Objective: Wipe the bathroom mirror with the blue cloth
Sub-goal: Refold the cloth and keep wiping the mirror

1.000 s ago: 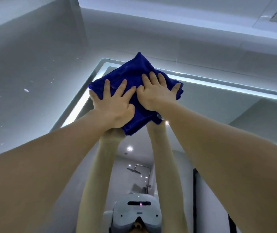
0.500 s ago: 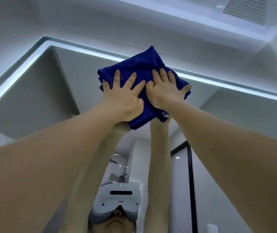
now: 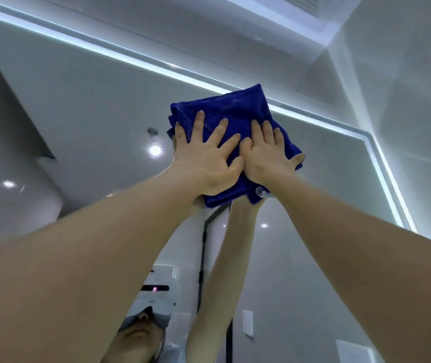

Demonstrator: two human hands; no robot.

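Both hands press a folded blue cloth (image 3: pixel 231 119) flat against the bathroom mirror (image 3: pixel 91 106), high up near its top right corner. The cloth's upper corner reaches the lit strip (image 3: pixel 120 56) that runs along the mirror's top edge and turns down its right side.

The left hand (image 3: pixel 203 163) lies on the lower left part of the cloth with its fingers spread and pointing upward; its grip is open, palm flat on the fabric, nothing pinched. The right hand (image 3: pixel 269 158) sits just beside it on the lower right part, thumb out to the right at the cloth's edge, its grip likewise open and flat. The 2 hands touch at their inner edges.

Both bare forearms stretch up from the bottom corners of the view. The glass reflects the arms, a white headset (image 3: pixel 154 301) low in the view, and several round ceiling lights (image 3: pixel 155 150). A ceiling vent (image 3: pixel 300 3) sits at the top, above the mirror.
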